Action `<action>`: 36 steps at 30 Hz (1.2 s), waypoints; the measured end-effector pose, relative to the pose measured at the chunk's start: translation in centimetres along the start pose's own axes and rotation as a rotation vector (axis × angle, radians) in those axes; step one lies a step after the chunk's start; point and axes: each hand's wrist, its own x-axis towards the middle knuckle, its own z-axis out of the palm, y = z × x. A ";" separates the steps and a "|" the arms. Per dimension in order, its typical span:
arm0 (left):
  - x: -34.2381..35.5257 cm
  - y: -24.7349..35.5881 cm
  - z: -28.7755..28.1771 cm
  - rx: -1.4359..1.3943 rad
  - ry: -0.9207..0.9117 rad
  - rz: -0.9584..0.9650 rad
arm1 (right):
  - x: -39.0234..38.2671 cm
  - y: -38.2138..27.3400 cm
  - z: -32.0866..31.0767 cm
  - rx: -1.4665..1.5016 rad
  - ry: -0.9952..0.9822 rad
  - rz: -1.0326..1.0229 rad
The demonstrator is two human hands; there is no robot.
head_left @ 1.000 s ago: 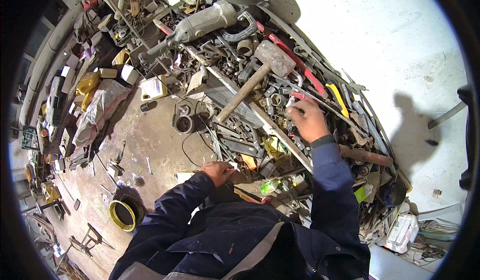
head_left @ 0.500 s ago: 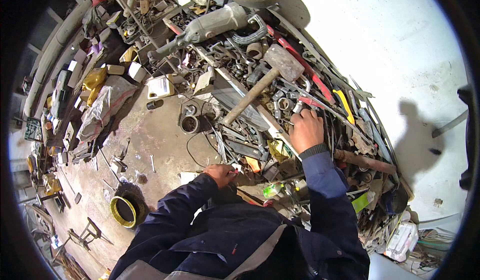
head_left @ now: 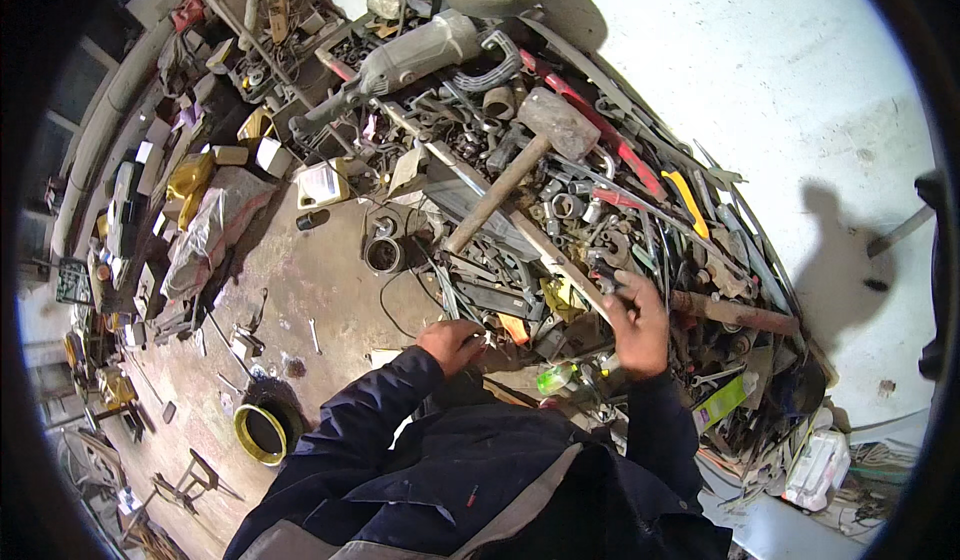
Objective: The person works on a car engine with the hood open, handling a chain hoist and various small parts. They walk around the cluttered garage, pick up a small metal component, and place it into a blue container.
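My right hand (head_left: 640,328) is over the right part of a large heap of metal parts and tools. Its thumb and bent fingers are apart, and nothing shows between them. Just past its fingertips lie dark metal fittings (head_left: 604,268). My left hand (head_left: 452,347) is closed low at the heap's near left edge, and whatever its fingers pinch is too small to make out. Close by are an orange piece (head_left: 513,328) and a clear green bottle (head_left: 556,378). A wooden-handled mallet (head_left: 558,123) lies across the heap beyond both hands.
A grey angle grinder (head_left: 418,55) rests at the back of the heap. Red-handled cutters (head_left: 600,120) and a yellow-handled tool (head_left: 686,203) lie along its right. On the floor are a wrench (head_left: 314,336), a yellow-rimmed round container (head_left: 260,434) and a white jug (head_left: 322,184).
My right hand has drawn back toward me from the metal fittings, and its fingers have spread. My left hand has shifted slightly right; the red bit at its fingertips no longer shows.
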 end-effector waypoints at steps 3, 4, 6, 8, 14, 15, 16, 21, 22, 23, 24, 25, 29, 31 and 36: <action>2.0 2.3 -1.0 -0.034 0.054 0.070 | -4.6 1.3 0.0 0.151 -0.124 0.154; 2.8 3.2 -1.3 -0.041 0.073 0.090 | -5.9 2.0 -0.1 0.104 -0.175 0.162; 4.7 4.9 -2.3 -0.035 0.131 0.186 | -8.2 3.4 1.1 0.164 -0.184 0.263; 6.7 6.7 -3.1 -0.032 0.184 0.234 | -10.1 4.7 1.2 0.307 -0.199 0.518; 12.1 10.0 -4.2 0.126 0.404 0.357 | -13.6 7.4 -1.2 0.272 -0.121 0.480; 12.8 10.2 -4.2 0.136 0.410 0.377 | -14.0 7.8 -1.5 0.272 -0.095 0.475; 13.4 10.3 -4.1 0.144 0.415 0.397 | -14.6 8.2 -1.9 0.289 -0.073 0.472; 15.5 10.4 -3.9 0.287 0.316 0.281 | -16.9 10.0 -2.1 0.277 0.012 0.496; 15.8 10.4 -3.9 0.323 0.313 0.272 | -17.3 10.2 -2.2 0.234 -0.001 0.490; 16.1 10.5 -3.9 0.307 0.329 0.278 | -17.6 10.4 -2.2 0.192 -0.014 0.480; 16.3 10.6 -3.9 0.299 0.329 0.272 | -17.8 10.6 -2.3 0.152 -0.029 0.499; 16.4 10.6 -3.9 0.296 0.319 0.260 | -17.9 10.7 -2.3 0.143 -0.035 0.500; 16.5 10.7 -3.6 0.239 0.327 0.195 | -18.2 11.3 -2.3 0.214 -0.024 0.538; 16.3 10.3 -3.4 0.196 0.406 0.180 | -18.4 11.7 -2.2 0.265 -0.014 0.576; 14.9 8.5 -4.0 0.159 0.620 0.092 | -19.1 13.1 -2.2 0.213 0.001 0.503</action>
